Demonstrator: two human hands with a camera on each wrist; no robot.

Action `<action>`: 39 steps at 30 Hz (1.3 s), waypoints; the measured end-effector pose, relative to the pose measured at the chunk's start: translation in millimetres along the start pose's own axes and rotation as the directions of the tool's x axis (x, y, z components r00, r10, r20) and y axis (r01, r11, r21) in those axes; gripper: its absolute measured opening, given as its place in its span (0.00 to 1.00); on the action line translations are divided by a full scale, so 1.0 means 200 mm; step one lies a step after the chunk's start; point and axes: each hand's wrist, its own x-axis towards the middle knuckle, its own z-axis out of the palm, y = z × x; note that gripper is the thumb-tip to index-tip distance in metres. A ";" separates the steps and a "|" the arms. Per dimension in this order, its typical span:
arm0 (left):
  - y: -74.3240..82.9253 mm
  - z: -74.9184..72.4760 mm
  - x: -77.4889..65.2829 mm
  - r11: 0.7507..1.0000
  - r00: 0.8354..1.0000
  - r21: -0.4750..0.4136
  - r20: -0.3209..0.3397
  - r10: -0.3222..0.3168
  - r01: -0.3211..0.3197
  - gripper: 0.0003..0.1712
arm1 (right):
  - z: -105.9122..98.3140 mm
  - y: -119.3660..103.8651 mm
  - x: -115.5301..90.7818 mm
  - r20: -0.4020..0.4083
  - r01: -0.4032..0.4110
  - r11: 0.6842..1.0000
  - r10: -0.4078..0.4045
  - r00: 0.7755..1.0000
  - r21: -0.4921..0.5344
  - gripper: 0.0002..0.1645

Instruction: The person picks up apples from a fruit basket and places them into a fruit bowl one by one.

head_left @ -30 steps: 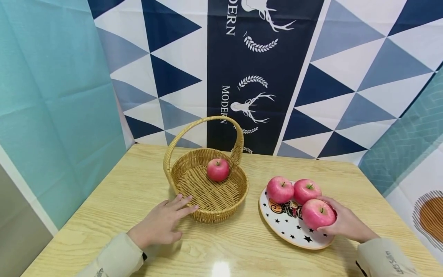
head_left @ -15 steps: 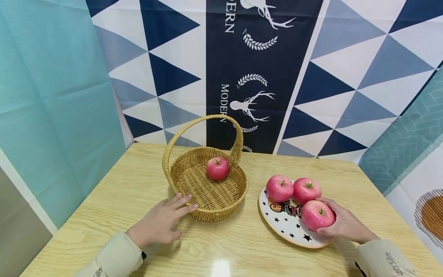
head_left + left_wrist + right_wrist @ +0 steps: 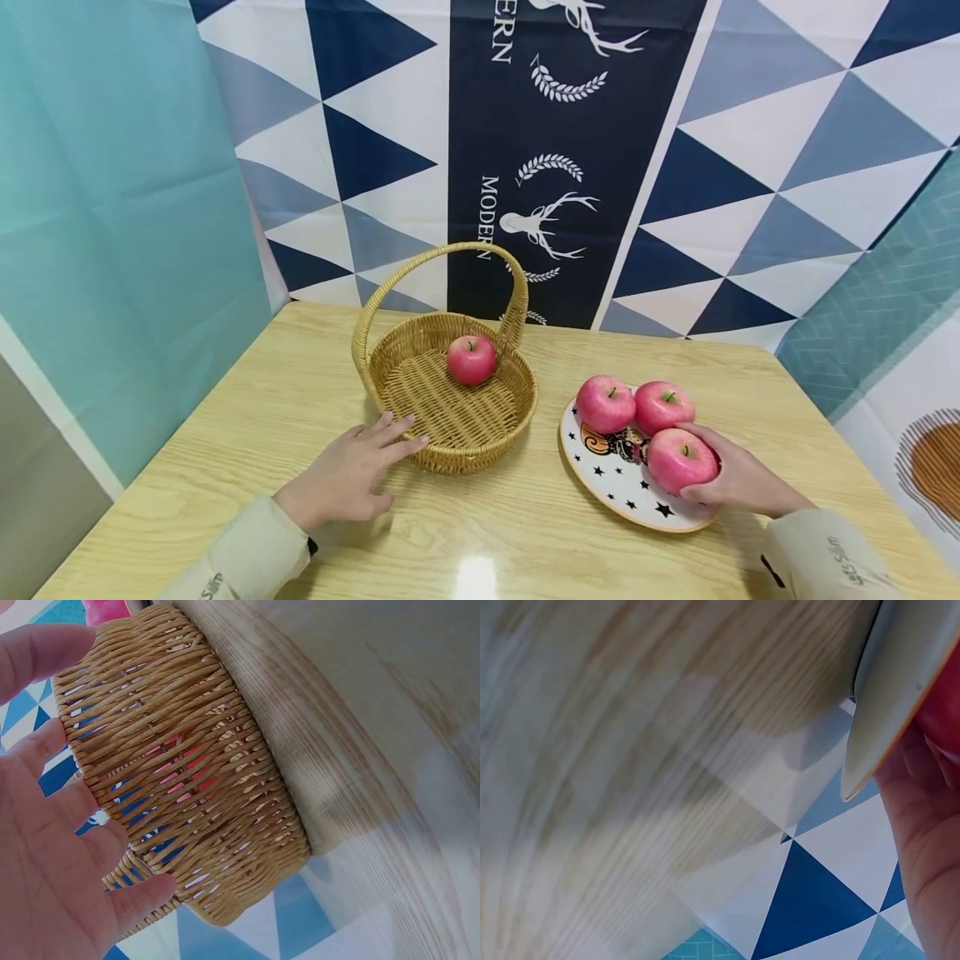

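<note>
A round wicker basket (image 3: 453,462) with a tall arched handle stands left of the middle of the table, one red apple (image 3: 471,361) inside it near the back right. My left hand (image 3: 351,475) is at its front left rim, fingers spread and fingertips on the rim. In the left wrist view the woven wall (image 3: 180,765) lies beside these fingers. To the right, a white plate (image 3: 611,479) with black stars bears two pink-red apples (image 3: 606,404) at its back. My right hand (image 3: 742,475) grips a third apple (image 3: 681,461) over the plate's right side, thumb in front and fingers behind.
The pale wooden table (image 3: 510,517) reaches back to a patterned blue and white cloth (image 3: 390,108). A teal cloth (image 3: 127,208) hangs at the left. In the right wrist view, the plate's rim (image 3: 885,750) is close to the hand.
My right hand has shifted slightly left with the apple, closer to the other apples. The left hand stays at the basket rim. The head view has tilted a little.
</note>
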 end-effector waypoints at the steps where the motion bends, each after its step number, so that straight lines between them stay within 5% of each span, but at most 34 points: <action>1: 0.00 0.00 0.00 1.000 1.000 -0.002 0.007 -0.009 0.009 0.41 | 0.00 0.00 0.01 0.008 -0.007 1.000 0.007 1.000 0.004 0.52; 6: 0.00 -0.01 -0.01 1.000 1.000 -0.022 0.023 -0.019 0.020 0.41 | -0.02 -0.01 0.00 0.054 -0.093 0.993 0.089 0.995 0.078 0.47; 10: 0.00 -0.01 0.00 0.999 1.000 -0.032 0.020 -0.020 0.020 0.41 | -0.06 -0.02 0.00 0.007 -0.142 0.975 0.143 0.990 0.171 0.42; 18: 0.00 -0.01 0.00 0.999 1.000 -0.027 0.016 -0.027 0.028 0.41 | -0.08 -0.09 0.04 -0.079 -0.150 0.957 0.174 0.982 0.249 0.51; 28: 0.01 0.01 0.00 0.999 1.000 -0.049 0.014 -0.017 0.018 0.41 | -0.05 -0.15 0.05 -0.145 -0.031 0.962 0.073 0.987 0.270 0.54; 39: 0.00 0.00 -0.01 1.000 1.000 -0.012 0.000 -0.006 0.006 0.41 | 0.03 -0.25 0.09 -0.324 0.071 0.946 0.037 0.945 0.317 0.59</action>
